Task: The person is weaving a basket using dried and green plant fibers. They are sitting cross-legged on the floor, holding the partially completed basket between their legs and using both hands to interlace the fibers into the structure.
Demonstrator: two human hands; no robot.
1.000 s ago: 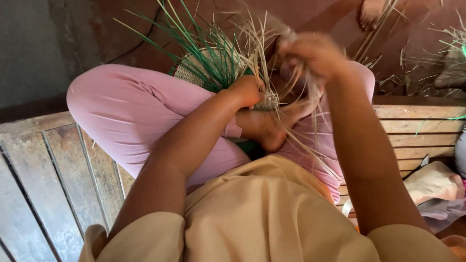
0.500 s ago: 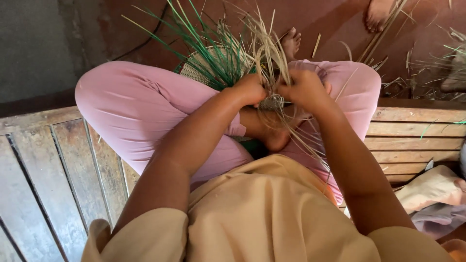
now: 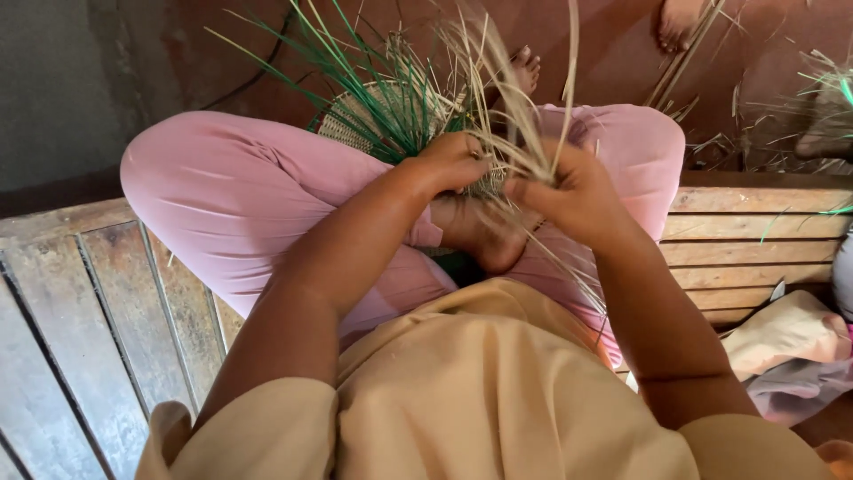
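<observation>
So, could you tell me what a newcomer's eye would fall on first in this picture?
Probably the spray of green and straw-coloured strands fanning up from a round woven piece at top centre. Just below it, the left hand and right hand pinch pale strands together in a close grip. Pink trousers over crossed legs fill the middle, above a slatted wooden platform.

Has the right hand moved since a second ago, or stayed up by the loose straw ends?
Yes. The right hand has dropped from above the woven piece to beside the left hand, over the pink knees.
</observation>
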